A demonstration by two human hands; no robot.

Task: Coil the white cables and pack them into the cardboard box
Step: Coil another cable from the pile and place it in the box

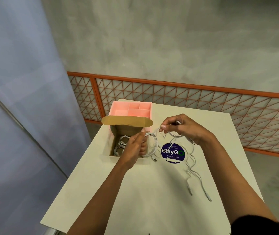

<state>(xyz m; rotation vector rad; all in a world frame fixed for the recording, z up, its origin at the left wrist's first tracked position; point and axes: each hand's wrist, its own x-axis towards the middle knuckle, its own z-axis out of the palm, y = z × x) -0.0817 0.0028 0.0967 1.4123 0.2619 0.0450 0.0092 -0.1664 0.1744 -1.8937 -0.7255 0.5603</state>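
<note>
In the head view, a part-coiled white cable [154, 144] is held just right of the cardboard box [117, 131]. Its loops are pinched in the closed grip of the left hand [136, 145], and its free length in the curled fingers of the right hand [184, 129]. Coiled cables [121, 143] lie inside the box, and loose cables [193, 168] are trailed over the counter [152, 192] further right. The loops could spring apart if either pinch were slackened.

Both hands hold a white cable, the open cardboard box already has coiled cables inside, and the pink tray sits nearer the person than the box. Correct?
No: in the head view the pink tray sits beyond the cardboard box, farther from the person. The left hand and right hand do hold a white cable, and coiled cables lie in the box.
</note>
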